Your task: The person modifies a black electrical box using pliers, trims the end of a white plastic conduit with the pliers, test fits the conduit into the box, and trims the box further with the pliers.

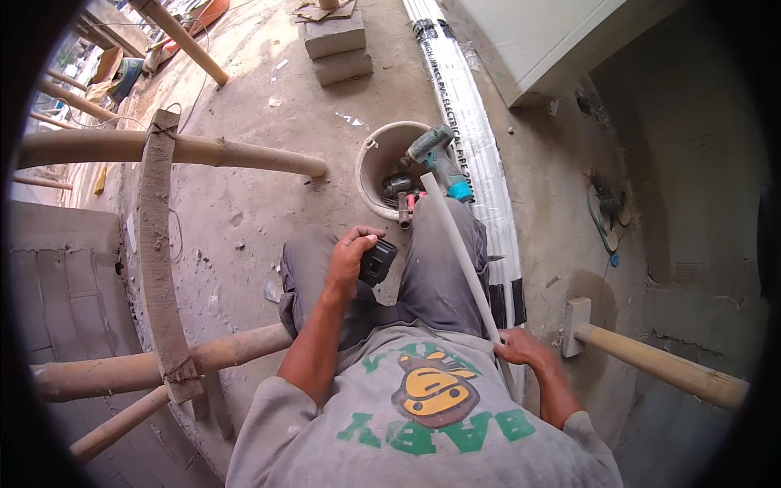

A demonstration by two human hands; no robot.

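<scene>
My left hand (351,254) is closed round a black plastic box-shaped piece (377,262) above my lap; its exact kind is not clear. At my right side, my right hand (523,347) grips a thin white PVC pipe (460,252). The pipe slants up across my thigh, its far end close to the bucket. Beyond my knees, a teal cordless power tool (439,159) leans over the rim of a pale bucket (366,183). Inside the bucket lie a dark tool (397,185) and some red-handled tools (407,213), partly hidden.
A wrapped bundle of white electrical pipes (480,130) runs along my right. Bamboo poles (244,154) and a wooden upright (156,244) stand at left. Another pole (663,364) juts in from the right. Concrete blocks (338,50) are stacked ahead; a sandal-like item (606,215) lies right.
</scene>
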